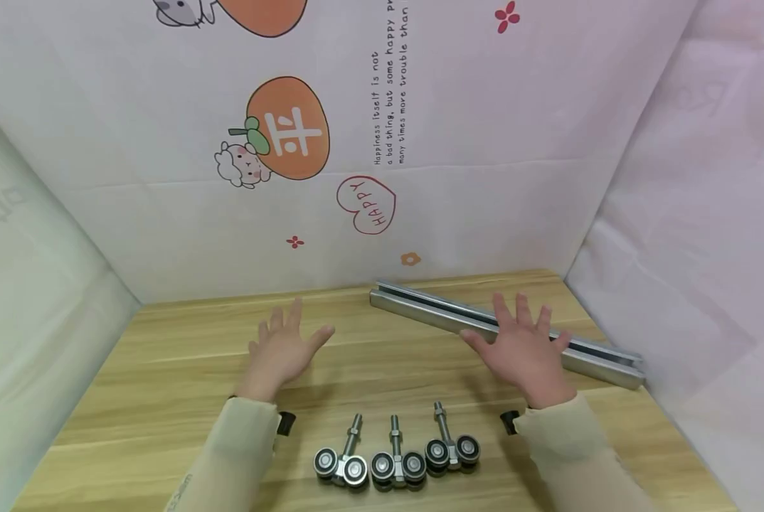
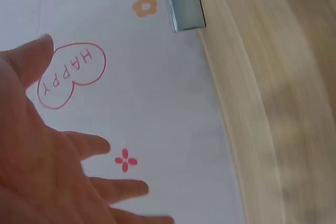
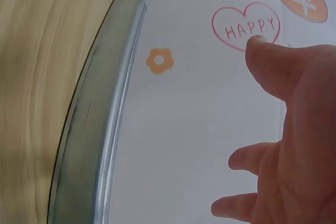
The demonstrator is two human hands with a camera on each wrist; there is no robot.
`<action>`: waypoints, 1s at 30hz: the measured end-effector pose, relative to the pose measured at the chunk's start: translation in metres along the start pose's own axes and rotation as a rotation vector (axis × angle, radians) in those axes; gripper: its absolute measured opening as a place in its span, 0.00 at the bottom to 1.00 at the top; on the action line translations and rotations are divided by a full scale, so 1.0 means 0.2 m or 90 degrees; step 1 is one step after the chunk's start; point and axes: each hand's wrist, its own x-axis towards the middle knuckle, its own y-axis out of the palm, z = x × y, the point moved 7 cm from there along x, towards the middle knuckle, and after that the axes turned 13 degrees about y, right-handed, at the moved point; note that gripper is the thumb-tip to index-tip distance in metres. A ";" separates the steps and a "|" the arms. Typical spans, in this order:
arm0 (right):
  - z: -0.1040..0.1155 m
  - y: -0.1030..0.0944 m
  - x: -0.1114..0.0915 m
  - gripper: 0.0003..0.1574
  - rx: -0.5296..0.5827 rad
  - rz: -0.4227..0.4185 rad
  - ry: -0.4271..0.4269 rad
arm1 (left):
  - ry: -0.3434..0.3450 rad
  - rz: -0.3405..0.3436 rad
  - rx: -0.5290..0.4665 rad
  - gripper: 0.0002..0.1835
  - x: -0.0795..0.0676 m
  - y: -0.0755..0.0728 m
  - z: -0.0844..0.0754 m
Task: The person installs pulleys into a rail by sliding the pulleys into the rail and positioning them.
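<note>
My left hand (image 1: 279,359) hovers over the left half of the table with fingers spread and nothing in it. On the right, my right hand (image 1: 526,352) is likewise spread, overlapping a metal channel rail (image 1: 430,310) in the head view. The slotted rail lies slantwise from the back middle toward the right edge. Between my forearms, near the front, lie three roller trolleys: a left one (image 1: 341,466), a middle one (image 1: 398,466) and a right one (image 1: 451,451). Each has black-rimmed wheels and a threaded bolt with a nut, pointing away from me.
The wood-grain table (image 1: 164,370) is bounded by a white printed cloth (image 1: 183,242) at the back. White cloth walls rise at the left (image 1: 30,270) and right (image 1: 696,263). The rail's right end sits close to the right wall.
</note>
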 end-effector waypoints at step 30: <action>-0.48 -0.07 0.12 0.73 0.029 0.016 0.095 | 0.217 0.079 -0.027 0.49 0.43 0.26 -0.22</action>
